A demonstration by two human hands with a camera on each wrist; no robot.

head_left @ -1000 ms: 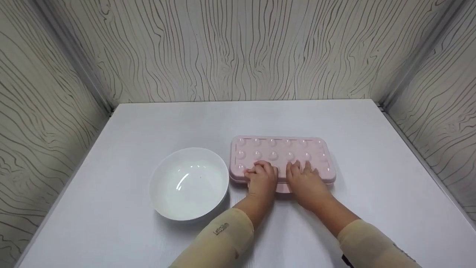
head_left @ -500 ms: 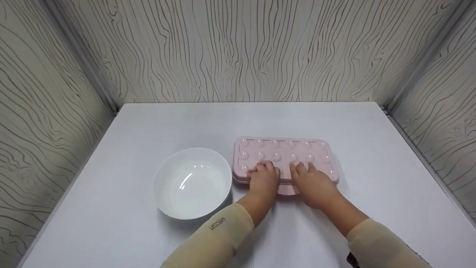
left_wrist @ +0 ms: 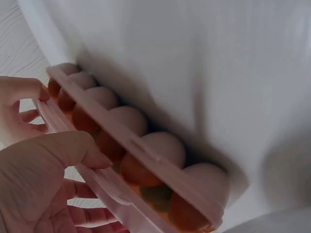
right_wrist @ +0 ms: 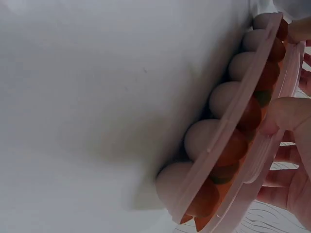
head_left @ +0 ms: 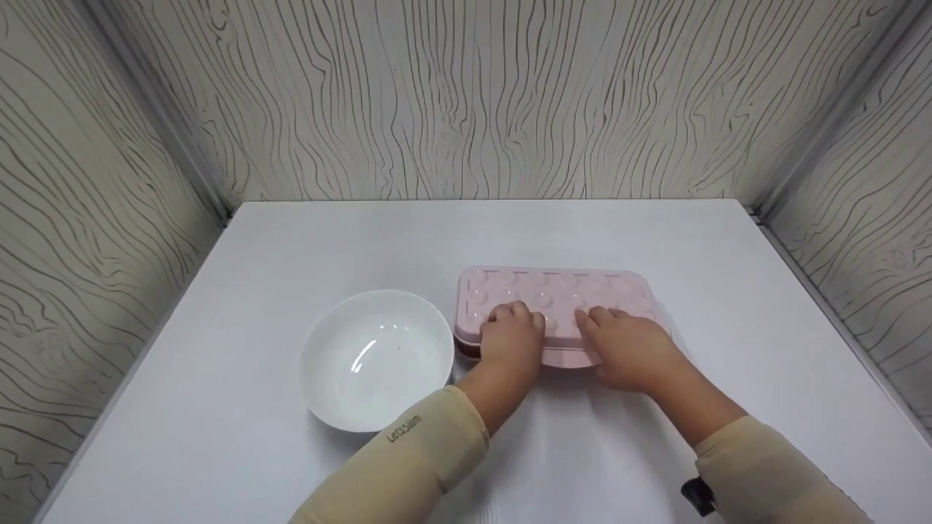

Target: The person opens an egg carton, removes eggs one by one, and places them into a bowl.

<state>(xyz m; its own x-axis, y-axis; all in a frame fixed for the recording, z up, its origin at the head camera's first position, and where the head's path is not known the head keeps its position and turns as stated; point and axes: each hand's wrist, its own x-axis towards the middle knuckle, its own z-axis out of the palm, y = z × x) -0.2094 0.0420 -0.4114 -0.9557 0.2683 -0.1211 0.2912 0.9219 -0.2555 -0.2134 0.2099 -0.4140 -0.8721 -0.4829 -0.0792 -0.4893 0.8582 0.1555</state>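
- Pink plastic lid [head_left: 495,285], glossy, rounded corners, rows of domed bumps; near edge tilted up off the tray.
- Pink tray [left_wrist: 146,150] below: thin rim, row of round cups along the near side. It sits right of centre on the white table [head_left: 218,327].
- Through the gap I get smooth, rounded orange-red contents [left_wrist: 138,172] with green bits.
- Left hand [head_left: 513,338] pinches the lid's near edge, thumb at the rim.
- Right hand [head_left: 632,353] grips the same edge farther right, thumb likewise at the rim.
- Both hands block my head view of the front bumps.
- Shiny white round bowl [head_left: 378,371] just left of the tray; contact unclear to me. Left sleeve [head_left: 408,466], beige, lettered, overlaps its edge.
- Wall panels [head_left: 466,94] behind: pale, wavy wood-grain lines.
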